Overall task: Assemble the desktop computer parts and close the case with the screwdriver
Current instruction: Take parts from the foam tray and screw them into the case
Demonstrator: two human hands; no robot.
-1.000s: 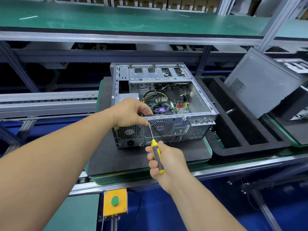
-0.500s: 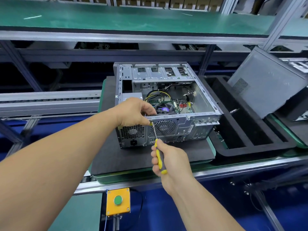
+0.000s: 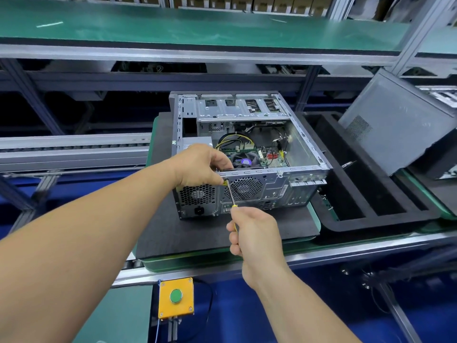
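An open grey desktop case (image 3: 269,189) lies on its side on a black foam mat (image 3: 193,233), its rear panel facing me and the motherboard and cables showing inside. My right hand (image 3: 254,231) grips the yellow-and-black handle of a screwdriver (image 3: 232,195). Its shaft slants up to the top left of the rear fan grille. My left hand (image 3: 201,167) rests on the case's top rear edge over the power supply, with fingertips pinched right at the screwdriver tip. What they pinch is hidden.
A grey side panel (image 3: 395,125) leans at the right above a black foam tray (image 3: 371,194) with long slots. A yellow box with a green button (image 3: 176,297) hangs below the conveyor's front rail. A green shelf (image 3: 197,26) runs overhead.
My right hand has turned on the screwdriver handle, so less of the yellow shows. The left hand and the screwdriver tip stay at the same spot on the rear panel.
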